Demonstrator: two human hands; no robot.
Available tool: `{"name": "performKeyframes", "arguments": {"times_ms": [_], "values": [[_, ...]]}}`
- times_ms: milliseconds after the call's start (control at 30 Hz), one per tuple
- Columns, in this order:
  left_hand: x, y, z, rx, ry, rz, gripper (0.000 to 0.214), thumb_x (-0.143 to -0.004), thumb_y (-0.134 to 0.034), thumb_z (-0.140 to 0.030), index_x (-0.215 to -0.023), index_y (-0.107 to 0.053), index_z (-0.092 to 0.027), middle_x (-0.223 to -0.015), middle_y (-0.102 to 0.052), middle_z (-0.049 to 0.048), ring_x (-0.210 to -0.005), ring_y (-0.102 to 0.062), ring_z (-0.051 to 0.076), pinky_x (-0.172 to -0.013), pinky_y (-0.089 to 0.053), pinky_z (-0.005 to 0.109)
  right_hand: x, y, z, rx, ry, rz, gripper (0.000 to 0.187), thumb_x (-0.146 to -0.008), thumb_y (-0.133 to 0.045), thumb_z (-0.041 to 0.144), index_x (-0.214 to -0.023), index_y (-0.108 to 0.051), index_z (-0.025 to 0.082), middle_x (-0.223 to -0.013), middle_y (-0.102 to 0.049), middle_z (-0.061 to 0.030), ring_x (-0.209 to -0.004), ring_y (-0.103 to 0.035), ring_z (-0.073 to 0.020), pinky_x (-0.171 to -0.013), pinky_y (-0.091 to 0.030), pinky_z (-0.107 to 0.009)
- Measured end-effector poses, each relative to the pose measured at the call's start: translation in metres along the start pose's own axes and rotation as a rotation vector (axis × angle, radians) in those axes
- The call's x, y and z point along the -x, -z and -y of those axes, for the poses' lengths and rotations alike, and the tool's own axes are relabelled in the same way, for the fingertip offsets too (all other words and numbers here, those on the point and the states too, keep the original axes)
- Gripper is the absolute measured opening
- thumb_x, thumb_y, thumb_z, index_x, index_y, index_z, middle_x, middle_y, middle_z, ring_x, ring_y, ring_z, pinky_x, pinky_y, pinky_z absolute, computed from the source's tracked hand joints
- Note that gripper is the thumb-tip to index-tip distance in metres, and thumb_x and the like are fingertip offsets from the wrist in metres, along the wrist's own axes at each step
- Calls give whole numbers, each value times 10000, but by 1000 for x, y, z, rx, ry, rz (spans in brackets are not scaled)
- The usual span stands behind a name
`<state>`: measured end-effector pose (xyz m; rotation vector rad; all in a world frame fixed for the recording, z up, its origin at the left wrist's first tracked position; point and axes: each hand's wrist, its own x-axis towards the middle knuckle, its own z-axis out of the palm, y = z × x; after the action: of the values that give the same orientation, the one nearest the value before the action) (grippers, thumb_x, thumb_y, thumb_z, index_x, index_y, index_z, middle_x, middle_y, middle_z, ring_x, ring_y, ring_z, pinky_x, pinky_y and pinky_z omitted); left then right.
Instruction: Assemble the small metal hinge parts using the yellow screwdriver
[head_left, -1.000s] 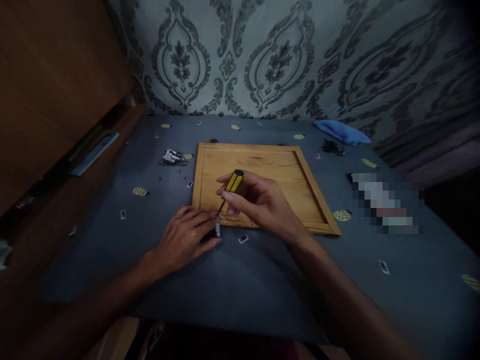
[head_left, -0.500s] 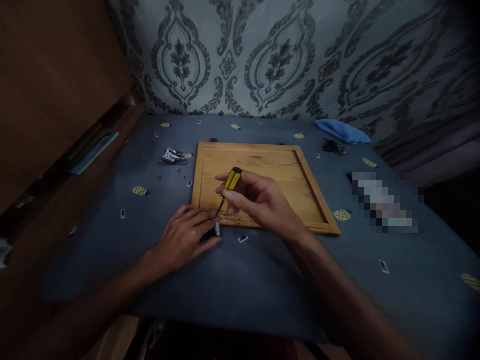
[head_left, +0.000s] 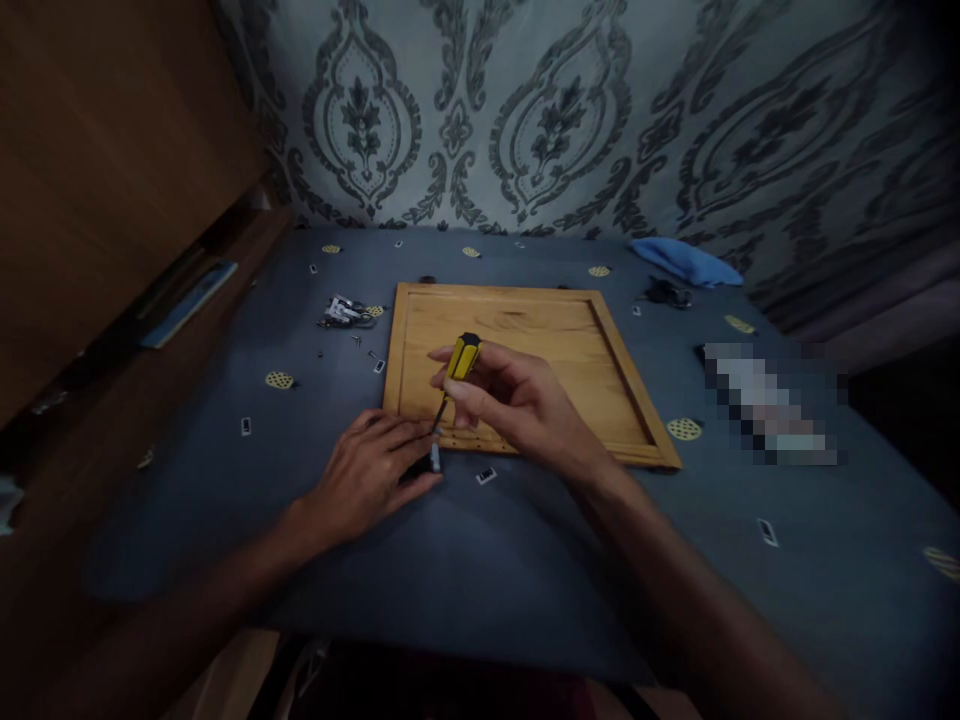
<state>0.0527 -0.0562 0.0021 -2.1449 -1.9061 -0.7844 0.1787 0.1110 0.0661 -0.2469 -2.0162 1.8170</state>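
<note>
Two hands meet at the 6 o'clock edge of the wooden frame point(head_left: 559, 345): the left hand point(head_left: 371, 478) pins a small metal fitting point(head_left: 434, 459) between thumb and fingers, the right hand point(head_left: 517, 405) pinches the screwdriver point(head_left: 459, 368), tip on the fitting, so screw-driving appears in hand and calls next for steady downward pressure while turning.

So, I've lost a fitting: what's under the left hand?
Only a small metal piece shows, at the fingertips of the left hand, by the near edge of the wooden panel, the screwdriver touching it. Anything beneath the palm is covered.
</note>
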Motion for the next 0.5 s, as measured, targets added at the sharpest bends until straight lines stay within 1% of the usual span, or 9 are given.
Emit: {"name": "performKeyframes", "arguments": {"times_ms": [67,100,167,267,367,433,500], "values": [[0,0,0,3,2,13,261,-1020,-635,-346,-1155,-719,-139,-1184,-787,95,-1039,-748,257,-896,-508,414,1,3,2,-6,-20,36,414,-860,-774,524,-1073,-729,173,-774,-680,0,-598,-601,-105,-603,-546,-263],[0,0,0,2,5,19,265,-1023,-629,-349,-1162,-717,-142,-1190,-785,92,-1037,-748,257,-895,-509,413,1,3,1,-14,-26,40,407,-860,-775,518,-1066,-734,169,-721,-664,11,-589,-601,-109,-597,-541,-261],[0,0,0,-6,9,24,281,-1031,-614,-363,-1175,-716,-144,-1197,-784,93,-1034,-749,256,-897,-512,416,0,0,-2,-30,-19,14,375,-834,-803,507,-980,-731,169,-645,-626,34,-545,-580,-102,-543,-508,-242],[1,0,0,-14,14,24,300,-1038,-598,-376,-1191,-720,-148,-1196,-783,103,-1043,-747,254,-909,-518,421,-2,-8,-9,-38,5,-59,369,-775,-852,505,-851,-684,185,-687,-640,34,-515,-552,-86,-474,-470,-226],[1,-1,0,-6,23,18,285,-1036,-600,-362,-1185,-729,-156,-1185,-785,106,-1055,-744,250,-916,-521,419,-3,-9,-11,-32,-7,-99,398,-742,-877,509,-816,-649,192,-712,-629,33,-528,-547,-89,-469,-483,-232],[1,-1,0,-2,23,9,270,-1028,-613,-356,-1170,-735,-161,-1170,-789,101,-1059,-744,250,-923,-520,419,-3,-5,-8,-14,-15,-77,400,-750,-873,513,-849,-662,189,-741,-635,25,-546,-548,-89,-496,-495,-238],[1,-1,0,-2,17,10,261,-1018,-630,-356,-1165,-737,-169,-1159,-792,94,-1048,-745,252,-921,-521,421,-2,0,-4,-4,-18,-21,400,-795,-837,523,-961,-702,184,-813,-671,3,-581,-564,-93,-555,-520,-254]]}}
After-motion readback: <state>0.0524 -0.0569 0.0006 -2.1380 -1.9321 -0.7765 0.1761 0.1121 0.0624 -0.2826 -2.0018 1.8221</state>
